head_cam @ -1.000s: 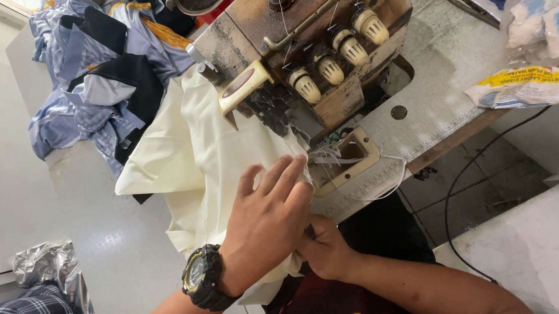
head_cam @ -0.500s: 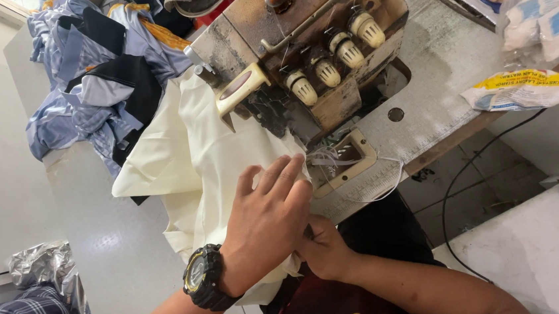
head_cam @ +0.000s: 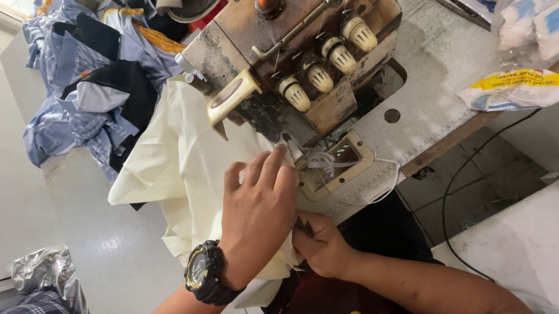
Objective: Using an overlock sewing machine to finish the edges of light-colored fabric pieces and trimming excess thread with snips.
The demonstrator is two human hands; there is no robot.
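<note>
- The left hand (head_cam: 257,212) is lying flat, fingers spread, pressing the cream fabric (head_cam: 180,165) onto the worktop (head_cam: 438,58) beside the overlock sewing machine (head_cam: 297,49).
- The right hand (head_cam: 323,246) is pinching the fabric's near edge, grip clamped.
- Blue garments (head_cam: 88,86) are lying heaped behind.

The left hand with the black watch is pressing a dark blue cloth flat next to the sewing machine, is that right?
Not quite. The cloth under the left hand is cream, not dark blue, as the head view shows. The blue garments lie in a pile farther off. The rest holds: the hand wears a black watch and presses the cloth flat beside the sewing machine.
</note>
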